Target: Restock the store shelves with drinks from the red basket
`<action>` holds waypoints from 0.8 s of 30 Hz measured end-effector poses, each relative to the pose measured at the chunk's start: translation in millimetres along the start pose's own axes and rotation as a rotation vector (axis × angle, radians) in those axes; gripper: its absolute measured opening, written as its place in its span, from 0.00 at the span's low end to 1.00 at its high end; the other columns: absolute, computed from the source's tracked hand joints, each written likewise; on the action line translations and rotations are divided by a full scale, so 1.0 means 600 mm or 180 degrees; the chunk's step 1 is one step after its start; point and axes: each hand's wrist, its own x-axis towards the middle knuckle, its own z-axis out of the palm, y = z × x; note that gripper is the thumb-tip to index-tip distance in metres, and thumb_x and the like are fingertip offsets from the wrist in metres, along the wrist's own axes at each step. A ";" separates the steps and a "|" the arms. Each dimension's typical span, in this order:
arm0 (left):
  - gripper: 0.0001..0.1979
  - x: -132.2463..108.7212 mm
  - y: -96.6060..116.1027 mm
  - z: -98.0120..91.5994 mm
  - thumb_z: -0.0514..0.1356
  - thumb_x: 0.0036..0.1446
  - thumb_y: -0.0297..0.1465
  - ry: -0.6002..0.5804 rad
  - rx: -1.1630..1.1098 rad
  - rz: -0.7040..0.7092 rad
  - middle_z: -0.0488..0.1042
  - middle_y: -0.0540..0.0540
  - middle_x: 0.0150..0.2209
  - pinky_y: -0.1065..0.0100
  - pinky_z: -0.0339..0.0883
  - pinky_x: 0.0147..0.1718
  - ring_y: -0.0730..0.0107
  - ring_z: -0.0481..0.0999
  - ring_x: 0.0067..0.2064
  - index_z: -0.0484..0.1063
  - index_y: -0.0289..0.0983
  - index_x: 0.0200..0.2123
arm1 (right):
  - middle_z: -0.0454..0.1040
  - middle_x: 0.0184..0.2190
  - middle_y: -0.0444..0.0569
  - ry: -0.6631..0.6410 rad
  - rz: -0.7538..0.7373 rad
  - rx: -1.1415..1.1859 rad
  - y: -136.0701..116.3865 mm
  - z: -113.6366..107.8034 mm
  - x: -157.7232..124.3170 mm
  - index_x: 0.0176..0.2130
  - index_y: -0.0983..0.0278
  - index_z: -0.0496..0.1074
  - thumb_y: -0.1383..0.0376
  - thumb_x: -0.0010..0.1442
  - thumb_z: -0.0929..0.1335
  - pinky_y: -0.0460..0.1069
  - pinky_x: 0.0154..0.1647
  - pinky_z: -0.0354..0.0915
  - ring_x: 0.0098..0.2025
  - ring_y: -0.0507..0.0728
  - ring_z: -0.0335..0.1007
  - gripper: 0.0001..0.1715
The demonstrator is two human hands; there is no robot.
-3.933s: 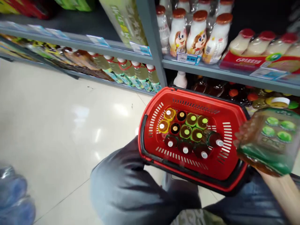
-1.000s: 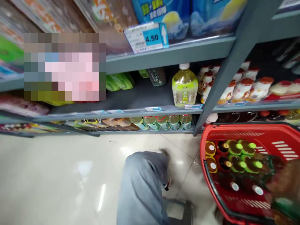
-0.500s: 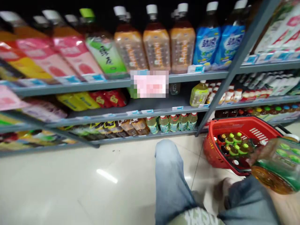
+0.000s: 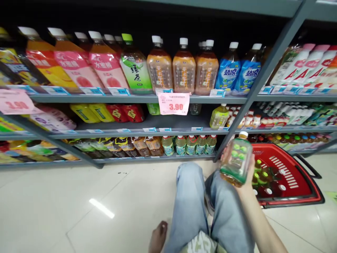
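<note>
My right hand (image 4: 248, 180) is wrapped round a large drink bottle (image 4: 237, 159), gripping it from the right and beneath. The bottle has a pale cap, a green label with round green shapes, and amber liquid at its base. It is held above my right knee, its cap towards the shelf. Just right of it, a red shopping basket (image 4: 285, 165) sits on the floor with several bottles inside, some with green caps and some with white. No left hand can be made out; a brown shape, perhaps a shoe (image 4: 158, 236), shows left of my legs.
Grey shelving (image 4: 147, 99) spans the front. Large tea bottles (image 4: 184, 68) stand on its upper shelf, with a pink price card (image 4: 174, 104) below them. A yellow-green bottle (image 4: 219, 116) is on the middle shelf. Small bottles (image 4: 191, 145) line the bottom shelf.
The bottle has moved left, from over the basket's near side to above my right knee, and is more upright. The view has shifted, and both knees now stand closer together.
</note>
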 end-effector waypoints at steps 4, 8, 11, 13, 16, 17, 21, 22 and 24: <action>0.35 0.042 0.035 -0.053 0.55 0.47 0.68 0.0681 -0.0535 0.0152 0.70 0.50 0.19 0.60 0.68 0.27 0.57 0.73 0.24 0.79 0.44 0.32 | 0.83 0.45 0.53 -0.0465 0.0391 -0.0052 0.046 0.023 0.077 0.47 0.57 0.79 0.34 0.49 0.72 0.68 0.53 0.74 0.52 0.69 0.79 0.38; 0.27 0.069 0.187 -0.086 0.62 0.55 0.58 0.0949 -0.1041 0.0771 0.77 0.46 0.32 0.62 0.74 0.38 0.58 0.78 0.36 0.77 0.40 0.39 | 0.84 0.40 0.53 -0.0936 0.0777 0.0031 0.090 0.083 0.147 0.40 0.58 0.79 0.34 0.43 0.75 0.66 0.52 0.75 0.52 0.70 0.79 0.38; 0.26 0.117 0.330 -0.078 0.61 0.60 0.53 0.0440 -0.1437 0.1609 0.78 0.39 0.50 0.59 0.73 0.50 0.55 0.78 0.51 0.74 0.40 0.51 | 0.83 0.32 0.51 -0.1203 0.0887 -0.0085 0.119 0.143 0.195 0.36 0.60 0.77 0.35 0.33 0.78 0.63 0.48 0.76 0.49 0.70 0.79 0.40; 0.30 0.165 0.416 -0.062 0.60 0.62 0.54 0.0026 -0.1522 0.1944 0.71 0.38 0.62 0.57 0.72 0.54 0.53 0.73 0.60 0.69 0.41 0.59 | 0.82 0.31 0.49 -0.1298 0.0801 -0.0187 0.130 0.175 0.222 0.36 0.60 0.76 0.38 0.32 0.80 0.60 0.47 0.77 0.48 0.68 0.80 0.39; 0.34 0.241 0.512 -0.033 0.62 0.60 0.53 -0.0306 -0.1336 0.1986 0.70 0.39 0.64 0.57 0.63 0.64 0.53 0.69 0.66 0.67 0.40 0.62 | 0.82 0.35 0.46 -0.1368 0.0335 -0.0365 0.135 0.197 0.251 0.42 0.60 0.75 0.45 0.42 0.80 0.55 0.48 0.76 0.45 0.62 0.80 0.34; 0.34 0.263 0.534 -0.022 0.62 0.60 0.54 -0.0370 -0.1321 0.1870 0.72 0.38 0.62 0.57 0.63 0.64 0.52 0.71 0.64 0.68 0.39 0.62 | 0.82 0.38 0.45 -0.1352 0.0137 -0.0471 0.134 0.197 0.258 0.44 0.60 0.75 0.48 0.45 0.80 0.53 0.48 0.75 0.45 0.60 0.80 0.32; 0.34 0.322 0.572 0.034 0.64 0.58 0.56 -0.0421 -0.1643 0.1472 0.79 0.38 0.53 0.58 0.69 0.58 0.52 0.77 0.56 0.72 0.37 0.57 | 0.81 0.41 0.45 -0.0986 -0.0396 -0.1024 0.127 0.169 0.282 0.46 0.60 0.75 0.48 0.52 0.78 0.49 0.49 0.72 0.43 0.55 0.79 0.27; 0.34 0.330 0.571 0.050 0.64 0.58 0.56 -0.0447 -0.1744 0.1436 0.80 0.39 0.52 0.58 0.69 0.58 0.53 0.78 0.56 0.73 0.36 0.56 | 0.81 0.42 0.45 -0.0840 -0.0449 -0.1156 0.125 0.159 0.286 0.46 0.60 0.75 0.49 0.53 0.77 0.49 0.48 0.72 0.43 0.55 0.78 0.27; 0.33 0.338 0.565 0.078 0.64 0.58 0.56 -0.0540 -0.1867 0.1365 0.80 0.39 0.51 0.58 0.70 0.57 0.53 0.79 0.55 0.74 0.36 0.55 | 0.81 0.42 0.46 -0.0574 -0.0472 -0.1351 0.121 0.138 0.290 0.46 0.61 0.76 0.49 0.53 0.78 0.48 0.47 0.71 0.43 0.55 0.78 0.27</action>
